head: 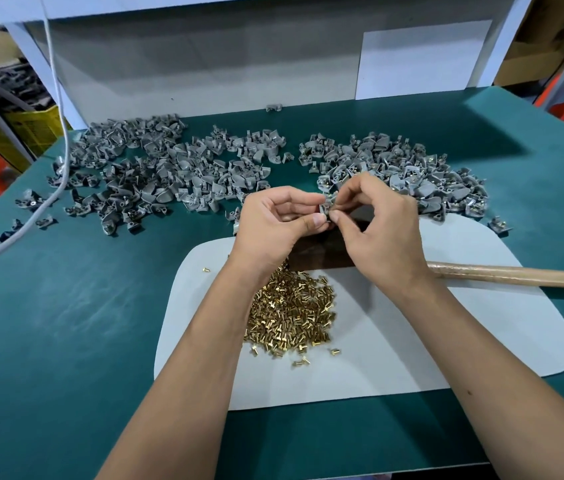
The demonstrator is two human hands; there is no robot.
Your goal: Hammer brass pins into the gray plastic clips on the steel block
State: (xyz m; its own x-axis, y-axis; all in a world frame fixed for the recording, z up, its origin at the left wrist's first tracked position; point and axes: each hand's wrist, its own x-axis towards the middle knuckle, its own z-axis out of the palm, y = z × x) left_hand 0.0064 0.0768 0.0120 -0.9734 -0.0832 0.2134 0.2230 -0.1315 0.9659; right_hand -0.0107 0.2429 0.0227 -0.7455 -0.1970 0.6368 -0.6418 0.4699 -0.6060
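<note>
- Table (66, 323) carries everything; mat (412, 341) lies at its near-middle, toward the front edge.
- Pin pile (291, 313) on the mat's left half, a few stray pins at its near side.
- Steel block (325, 252) on the mat's far edge, just behind the pin pile.
- Hammer handle (516, 275) lies across the mat's right side, running off the right edge.
- Left clip heap (163, 174) toward the table's back-left; right clip heap (405, 168) toward the back-right, touching the mat's far edge.
- Left hand (273, 220) and right hand (377, 230) meet above the block, pinching one clip (328, 207) between them.
- Cable (14, 233) crosses the back-left corner.
- Backboard (204, 64) stands along the back edge.
</note>
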